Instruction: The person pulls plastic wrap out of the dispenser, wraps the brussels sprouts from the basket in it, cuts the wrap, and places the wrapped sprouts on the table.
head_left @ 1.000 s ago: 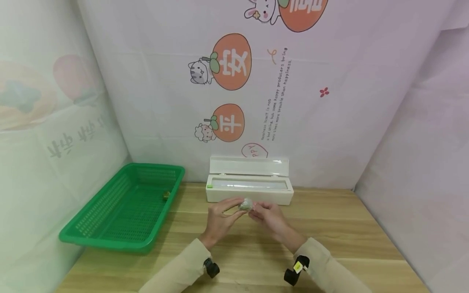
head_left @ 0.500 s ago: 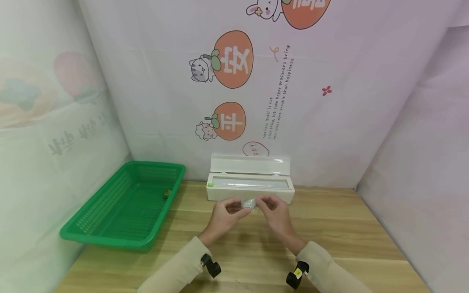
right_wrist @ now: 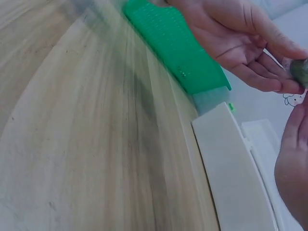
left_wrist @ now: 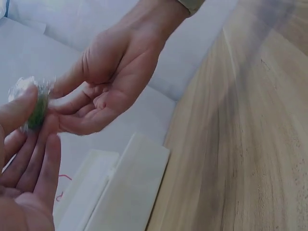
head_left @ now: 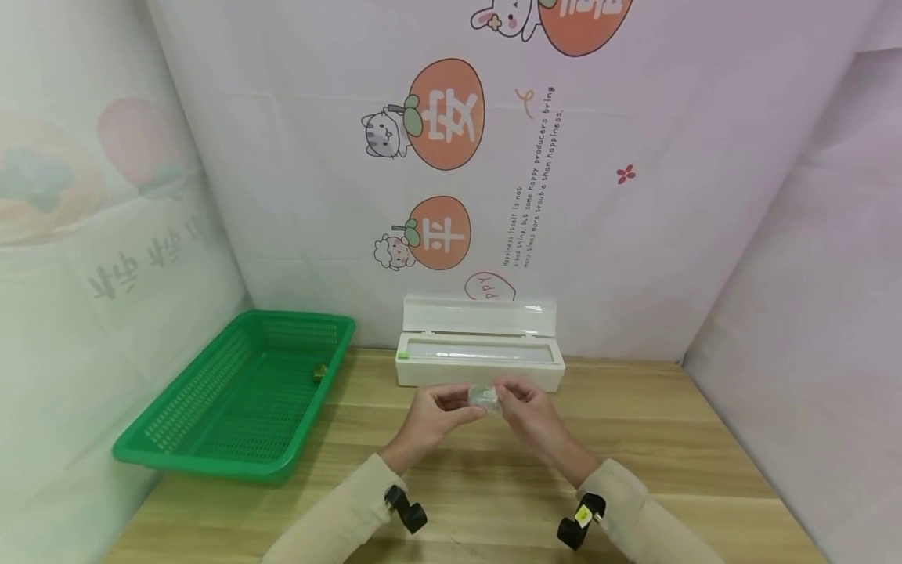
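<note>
Between both hands is a small round green item (head_left: 483, 397) wrapped in clear plastic film; its exact kind is hidden by the wrap. My left hand (head_left: 431, 415) pinches it between thumb and fingers from the left side. From the right, the thumb and fingertips of my right hand (head_left: 533, 419) pinch the film at its edge. In the left wrist view, the green item (left_wrist: 37, 114) shows through crinkled, shiny film (left_wrist: 21, 86). At the right border of the right wrist view, the wrapped item (right_wrist: 299, 71) is partly cut off. Both hands are held above the table, in front of a white cling film dispenser (head_left: 481, 376).
The dispenser's lid (head_left: 479, 317) stands raised against the printed backdrop cloth (head_left: 599, 258). On the left is a green plastic basket (head_left: 282, 471) with a small yellowish-green item (head_left: 320, 373) near its right wall. Wood-grain tabletop (head_left: 662, 439) extends around the hands. White cloth sides flank the table.
The right hand has shifted its grip on the film, and the wrapped item has moved slightly right and turned. The left hand keeps holding it. Dispenser and basket have stayed put.
</note>
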Tool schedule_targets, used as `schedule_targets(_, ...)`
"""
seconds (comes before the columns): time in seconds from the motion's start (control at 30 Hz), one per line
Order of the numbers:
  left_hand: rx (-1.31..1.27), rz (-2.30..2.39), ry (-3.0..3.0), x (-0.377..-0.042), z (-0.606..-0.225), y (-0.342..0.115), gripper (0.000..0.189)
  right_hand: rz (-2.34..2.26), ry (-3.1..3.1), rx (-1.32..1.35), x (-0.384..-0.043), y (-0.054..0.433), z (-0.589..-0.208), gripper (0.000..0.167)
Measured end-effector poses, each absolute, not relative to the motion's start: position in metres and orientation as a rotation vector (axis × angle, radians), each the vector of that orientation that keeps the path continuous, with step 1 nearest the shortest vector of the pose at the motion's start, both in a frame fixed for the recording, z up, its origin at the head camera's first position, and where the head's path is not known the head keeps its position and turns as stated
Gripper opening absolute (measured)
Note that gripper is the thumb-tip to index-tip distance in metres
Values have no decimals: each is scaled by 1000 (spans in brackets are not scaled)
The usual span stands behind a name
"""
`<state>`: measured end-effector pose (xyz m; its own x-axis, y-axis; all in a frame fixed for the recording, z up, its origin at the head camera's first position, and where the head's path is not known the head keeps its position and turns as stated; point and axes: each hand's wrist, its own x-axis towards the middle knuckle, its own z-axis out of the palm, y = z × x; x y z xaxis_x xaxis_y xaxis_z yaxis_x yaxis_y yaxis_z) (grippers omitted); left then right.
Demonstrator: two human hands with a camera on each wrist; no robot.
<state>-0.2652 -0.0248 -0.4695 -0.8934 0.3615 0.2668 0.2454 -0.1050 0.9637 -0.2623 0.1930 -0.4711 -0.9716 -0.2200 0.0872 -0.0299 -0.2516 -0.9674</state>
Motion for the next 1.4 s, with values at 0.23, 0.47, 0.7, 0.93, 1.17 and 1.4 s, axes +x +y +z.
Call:
schedule_targets(0.23,574,2305,2289,-270,-480,-18,38,-2235,2466,-217,-261,192,-463,31)
schedule_targets(0.47,575,2418,2368,-269,-485,-8,36,-1988,2714,-447,-254,184,-461,32)
schedule_targets(0.7,629,2367,2286,-264,-483,-7,38,-1971,2583,-582,-258,193,-462,35)
schedule_targets(0.93,785,2158,2306,-267,-480,-14,39,-1791,2492,-743,-265,211,-461,36)
schedule_targets(1.17,832,1953,2160,-273,-476,-19,50,-1730,2498,-825,-266,224,-461,35)
schedule_targets(1.4,921,1876,2024,-276,-480,-20,46,-1650,2462,-1045,-265,229,-461,33)
